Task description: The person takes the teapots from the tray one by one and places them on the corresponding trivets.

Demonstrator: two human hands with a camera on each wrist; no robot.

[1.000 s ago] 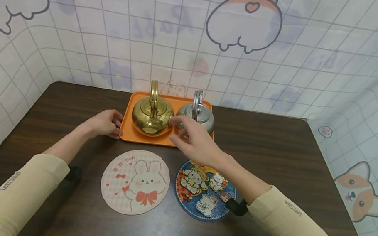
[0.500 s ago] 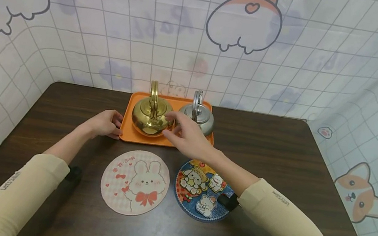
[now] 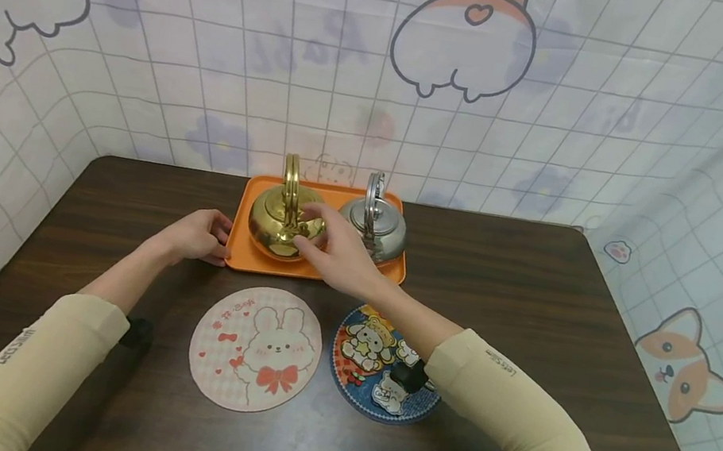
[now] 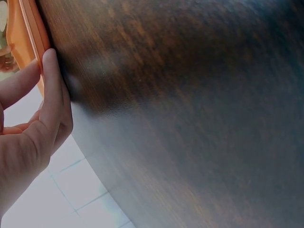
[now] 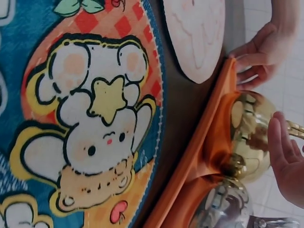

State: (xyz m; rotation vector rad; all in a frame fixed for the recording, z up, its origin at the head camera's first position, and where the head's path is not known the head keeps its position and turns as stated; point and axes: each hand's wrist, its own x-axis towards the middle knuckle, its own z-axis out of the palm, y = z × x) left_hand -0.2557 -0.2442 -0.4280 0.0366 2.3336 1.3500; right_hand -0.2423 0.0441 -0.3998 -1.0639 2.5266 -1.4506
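An orange tray (image 3: 242, 259) at the back of the table carries two small kettles. The gold kettle (image 3: 269, 224) stands on its left half, the silver kettle (image 3: 390, 240) on its right; both have upright looped handles. My left hand (image 3: 194, 235) pinches the tray's left edge near the front corner, thumb and fingers on either side of the rim in the left wrist view. My right hand (image 3: 343, 255) reaches over the tray with fingers and thumb apart, overlapping the gold kettle's right side close to its handle. In the right wrist view its fingers (image 5: 278, 142) are beside that handle.
In front of the tray lie two round mats: a pink one with a rabbit (image 3: 226, 375) and a blue one with cartoon animals (image 3: 352, 361), partly under my right forearm. A patterned white curtain (image 3: 327, 90) hangs behind the dark wooden table (image 3: 497, 282).
My right hand has moved left, from between the two kettles to the gold kettle's handle side. My left hand keeps its place at the tray's edge, and both kettles stand where they were.
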